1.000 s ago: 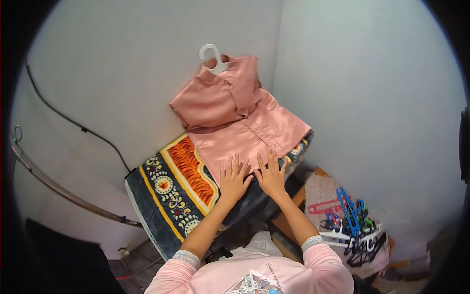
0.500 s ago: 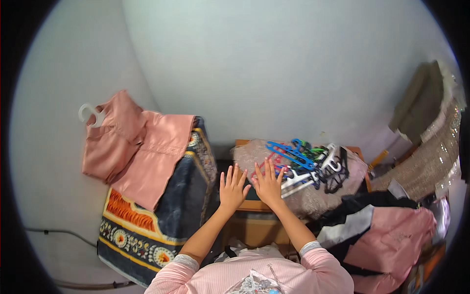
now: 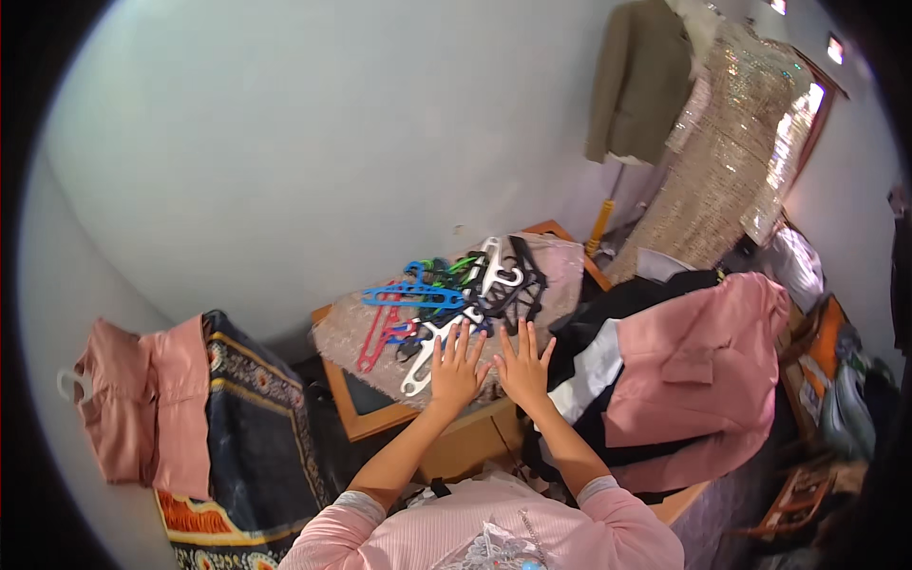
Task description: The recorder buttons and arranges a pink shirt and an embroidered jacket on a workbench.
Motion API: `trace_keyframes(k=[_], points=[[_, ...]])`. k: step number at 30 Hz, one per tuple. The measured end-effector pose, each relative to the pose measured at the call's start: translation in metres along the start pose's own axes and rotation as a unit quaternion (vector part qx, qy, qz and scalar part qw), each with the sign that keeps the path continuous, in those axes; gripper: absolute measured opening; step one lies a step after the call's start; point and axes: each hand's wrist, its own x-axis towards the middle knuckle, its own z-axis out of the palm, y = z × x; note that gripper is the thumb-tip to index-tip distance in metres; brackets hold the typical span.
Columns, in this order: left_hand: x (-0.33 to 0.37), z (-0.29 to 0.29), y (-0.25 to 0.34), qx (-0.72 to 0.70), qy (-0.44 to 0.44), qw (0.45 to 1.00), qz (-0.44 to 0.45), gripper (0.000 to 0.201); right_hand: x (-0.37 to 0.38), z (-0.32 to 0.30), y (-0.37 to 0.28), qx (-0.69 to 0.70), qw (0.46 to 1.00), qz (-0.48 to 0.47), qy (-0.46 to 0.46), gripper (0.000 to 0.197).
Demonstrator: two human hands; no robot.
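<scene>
My left hand and my right hand are held side by side with fingers spread, holding nothing. They hover at the near edge of a heap of plastic hangers in blue, white, black, red and green. The hangers lie on a beige cloth over a low wooden table. A pink garment on a white hanger lies far left on a dark patterned cloth.
A pile of clothes with a pink top over black and white fabric sits right of my hands. A sequinned dress and an olive jacket hang at the back right. Pale walls surround the corner.
The view has swung right: the pink garment on the patterned cloth, under my hands a second ago, is now far left. My open hands now hover by the hanger heap.
</scene>
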Motion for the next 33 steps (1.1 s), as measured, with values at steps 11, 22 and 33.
trace_keyframes(k=[11,22,33], points=[[0.065,0.042,0.152,-0.109,0.015,0.984,0.137,0.060,-0.062,-0.042,0.137,-0.083,0.980,0.172,0.045,0.056],[0.087,0.057,0.271,-0.218,-0.007,0.927,0.304,0.058,-0.132,-0.086,0.204,-0.136,0.919,0.363,0.069,0.053],[0.147,0.072,0.363,-0.238,-0.023,0.881,0.408,0.064,-0.140,-0.111,0.293,-0.270,0.817,0.488,0.144,0.058]])
